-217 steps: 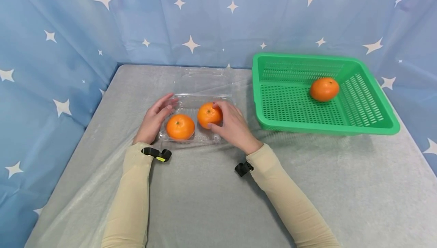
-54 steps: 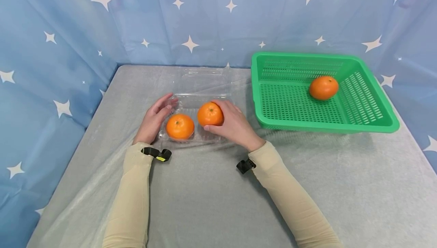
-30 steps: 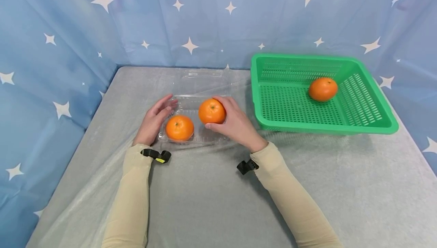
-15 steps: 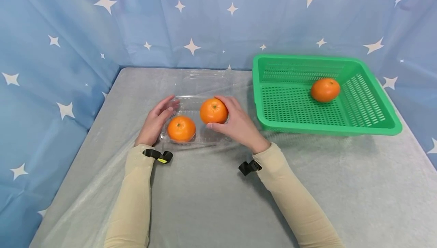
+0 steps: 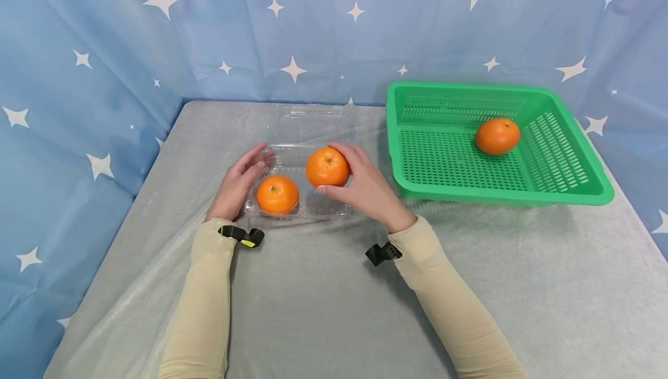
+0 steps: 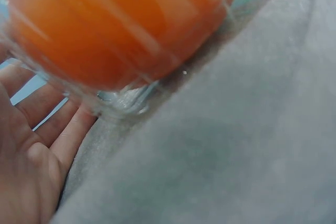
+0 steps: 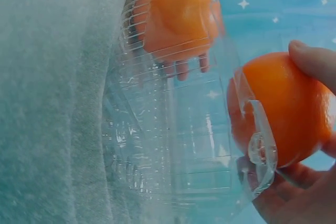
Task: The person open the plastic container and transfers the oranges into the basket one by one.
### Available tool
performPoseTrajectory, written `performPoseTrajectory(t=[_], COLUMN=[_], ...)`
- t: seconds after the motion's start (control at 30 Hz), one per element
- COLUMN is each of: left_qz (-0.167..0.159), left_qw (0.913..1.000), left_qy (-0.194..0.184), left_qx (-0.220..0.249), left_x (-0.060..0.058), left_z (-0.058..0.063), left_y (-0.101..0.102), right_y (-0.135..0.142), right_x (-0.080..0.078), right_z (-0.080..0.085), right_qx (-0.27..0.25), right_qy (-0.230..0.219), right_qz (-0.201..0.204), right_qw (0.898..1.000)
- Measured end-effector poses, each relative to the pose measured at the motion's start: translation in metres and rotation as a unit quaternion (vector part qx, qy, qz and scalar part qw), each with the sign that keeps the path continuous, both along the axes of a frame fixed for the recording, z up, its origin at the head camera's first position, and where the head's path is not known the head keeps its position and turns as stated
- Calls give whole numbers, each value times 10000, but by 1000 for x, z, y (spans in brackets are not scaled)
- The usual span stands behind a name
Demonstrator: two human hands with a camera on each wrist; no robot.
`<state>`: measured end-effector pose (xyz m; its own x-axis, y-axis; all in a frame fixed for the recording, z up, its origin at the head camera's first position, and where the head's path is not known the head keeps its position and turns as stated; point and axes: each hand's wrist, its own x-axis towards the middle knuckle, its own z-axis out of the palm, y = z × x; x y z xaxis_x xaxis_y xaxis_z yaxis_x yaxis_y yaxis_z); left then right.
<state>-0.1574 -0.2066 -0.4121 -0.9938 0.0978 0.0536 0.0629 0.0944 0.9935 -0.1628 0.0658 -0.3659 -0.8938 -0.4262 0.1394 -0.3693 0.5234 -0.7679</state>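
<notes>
My right hand grips a mandarin from its right side, thumb at the front and fingers behind. In the right wrist view this mandarin is raised about level with the rim of a clear plastic clamshell box. A second mandarin sits in the left part of the box. My left hand rests against the box's left side, its fingers relaxed and extended. The left wrist view shows the palm and fingers just outside the clear wall.
The box's lid lies folded back behind it. At the right stands a green plastic basket holding one mandarin. A grey cloth covers the table, and a blue star-patterned curtain hangs behind and at the left.
The right hand has raised its mandarin from the right part of the box and shifted it slightly right. The left hand has stayed at the box's side.
</notes>
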Motion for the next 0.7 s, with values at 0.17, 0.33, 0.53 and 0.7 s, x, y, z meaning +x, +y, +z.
performPoseTrajectory(t=[0.17,0.33,0.53,0.7], left_qz=[-9,11,8,-6], left_qw=[10000,10000,10000,10000], left_qy=[-11,-24,-3,-6], left_qx=[13,-19,-18,-36], left_x=[0,0,-1,0], left_z=[0,1,2,1], left_y=[0,0,0,0], right_y=[1,2,4,5], right_x=[1,1,3,5], right_z=[3,7,12,17], right_qx=[79,42,-50,-138], right_qy=[50,80,177,250], right_qz=[-27,-42,-41,-52], right_qw=[10000,9999,9998,9996])
